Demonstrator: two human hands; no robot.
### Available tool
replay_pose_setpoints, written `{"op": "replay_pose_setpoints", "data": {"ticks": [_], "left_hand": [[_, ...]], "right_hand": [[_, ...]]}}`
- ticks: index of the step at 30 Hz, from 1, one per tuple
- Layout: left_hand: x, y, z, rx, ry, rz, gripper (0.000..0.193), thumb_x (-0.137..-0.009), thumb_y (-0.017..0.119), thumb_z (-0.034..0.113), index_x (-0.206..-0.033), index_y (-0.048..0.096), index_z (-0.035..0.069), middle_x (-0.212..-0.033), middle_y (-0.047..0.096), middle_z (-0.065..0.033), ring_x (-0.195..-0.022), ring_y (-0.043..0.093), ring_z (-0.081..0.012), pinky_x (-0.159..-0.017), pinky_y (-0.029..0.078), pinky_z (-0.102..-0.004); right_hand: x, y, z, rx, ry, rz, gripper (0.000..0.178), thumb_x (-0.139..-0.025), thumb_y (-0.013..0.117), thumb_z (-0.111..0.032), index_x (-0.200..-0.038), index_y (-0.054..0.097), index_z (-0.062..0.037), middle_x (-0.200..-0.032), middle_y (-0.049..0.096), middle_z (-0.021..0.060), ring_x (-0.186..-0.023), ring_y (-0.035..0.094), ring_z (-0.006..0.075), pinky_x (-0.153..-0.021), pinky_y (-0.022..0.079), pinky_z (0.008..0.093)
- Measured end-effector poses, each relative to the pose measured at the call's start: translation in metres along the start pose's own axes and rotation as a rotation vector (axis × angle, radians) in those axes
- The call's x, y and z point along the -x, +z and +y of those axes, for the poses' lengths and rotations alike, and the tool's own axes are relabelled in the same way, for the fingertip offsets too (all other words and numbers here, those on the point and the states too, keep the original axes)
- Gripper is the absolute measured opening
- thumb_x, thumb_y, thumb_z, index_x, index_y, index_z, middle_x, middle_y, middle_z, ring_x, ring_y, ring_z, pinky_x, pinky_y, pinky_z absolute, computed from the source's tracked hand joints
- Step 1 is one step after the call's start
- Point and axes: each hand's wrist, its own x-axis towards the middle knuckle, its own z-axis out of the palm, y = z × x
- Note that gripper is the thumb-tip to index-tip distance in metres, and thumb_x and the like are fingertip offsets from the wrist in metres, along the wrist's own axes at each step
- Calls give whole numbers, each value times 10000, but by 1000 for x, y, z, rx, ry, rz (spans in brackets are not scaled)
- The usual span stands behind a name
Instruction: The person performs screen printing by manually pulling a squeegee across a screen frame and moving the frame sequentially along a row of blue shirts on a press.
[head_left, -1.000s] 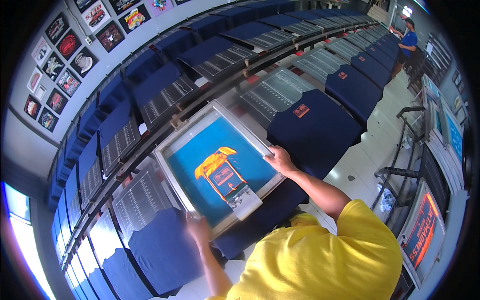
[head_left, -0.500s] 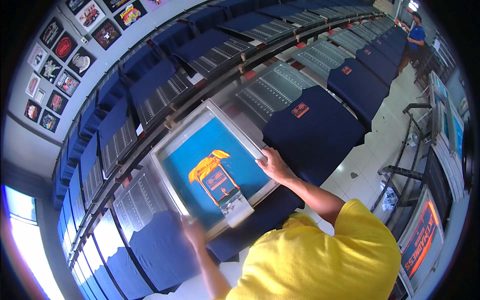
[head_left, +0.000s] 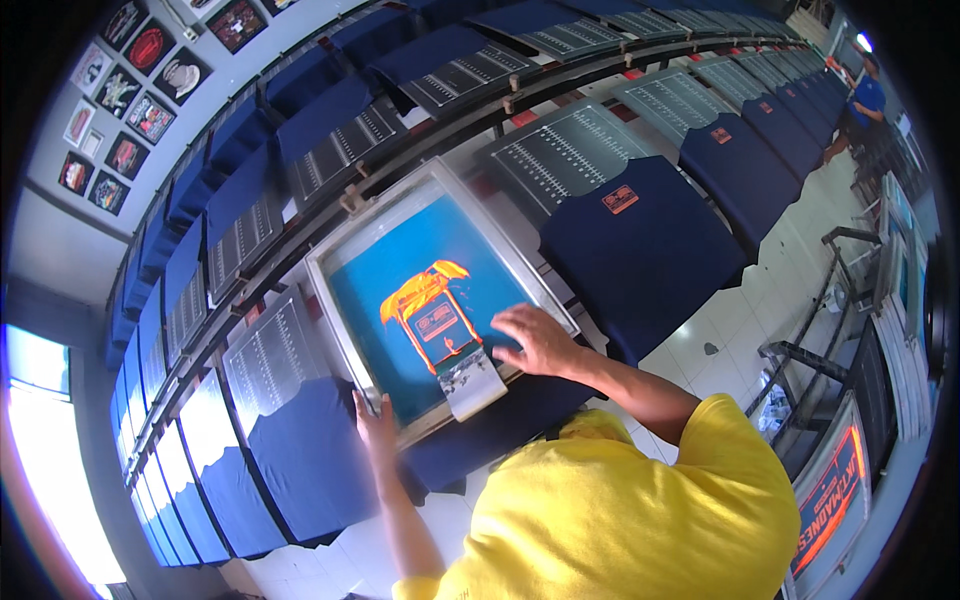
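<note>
A screen printing frame (head_left: 545, 292) with blue mesh lies tilted in view over a dark blue shirt (head_left: 455, 455). Thick orange ink (head_left: 424, 288) sits on the mesh around a small rectangular stencil. At the near end of the ink rests a squeegee (head_left: 472, 388) with a pale, smudged handle. My left hand (head_left: 376, 428) grips the frame's lower left edge. Above the mesh at the right, just beside the squeegee, my right hand (head_left: 540, 340) is open with curved fingers apart, holding nothing.
To the right, dark blue shirts (head_left: 640, 260) with small orange prints lie on boards in a long row. Grey boards (head_left: 570, 155) with white scale marks stand along a rail (head_left: 420, 150). A person in blue (head_left: 868, 98) is far right. Racked screens (head_left: 835, 495) stand near right.
My right hand has let go of the frame's right edge and moved in over the mesh toward the squeegee. My left hand stays at the frame's left edge.
</note>
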Motion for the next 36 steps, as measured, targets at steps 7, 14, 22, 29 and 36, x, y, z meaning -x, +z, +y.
{"op": "replay_pose_setpoints", "data": {"ticks": [7, 14, 22, 29, 36], "left_hand": [[71, -16, 59, 333, 194, 158, 222, -981, 605, 108, -1150, 670, -19, -1082, 712, -103, -948, 672, -167, -792, 526, -304], [122, 23, 81, 945, -413, -671, 419, -1077, 457, 373, -1131, 640, 1, -1024, 699, -105, -692, 647, -117, -443, 386, -210], [107, 71, 74, 1306, -639, -782, 421, -1098, 393, 384, -1151, 584, 13, -973, 708, -127, -634, 611, -128, -443, 355, -217], [118, 78, 78, 1047, -479, -602, 382, -1099, 411, 358, -931, 567, 51, -672, 619, -59, -449, 545, -123, -381, 352, -255], [121, 75, 81, 982, -362, -565, 383, -1103, 392, 356, -915, 538, 55, -648, 600, -56, -451, 551, -123, -396, 389, -262]], "right_hand": [[23, 17, -39, 277, -297, -388, 586, -820, 754, -259, -1358, 585, -99, -1414, 573, 57, -1309, 483, 298, -1076, 415, 455], [-25, 10, -58, 304, -276, -361, 486, -697, 790, -151, -1150, 633, -74, -1149, 647, 58, -1121, 568, 258, -945, 460, 420], [-53, 21, -49, 249, -257, -248, 405, -693, 794, -127, -1073, 660, -96, -1055, 665, 28, -1000, 614, 247, -858, 467, 405], [-126, 24, -11, 254, -153, -157, 347, -719, 774, -157, -1042, 658, -103, -985, 706, 52, -927, 657, 253, -810, 446, 417], [-171, 39, 1, 271, -180, -215, 303, -751, 754, -160, -1036, 675, -94, -988, 719, 60, -948, 665, 265, -818, 412, 405]]}}
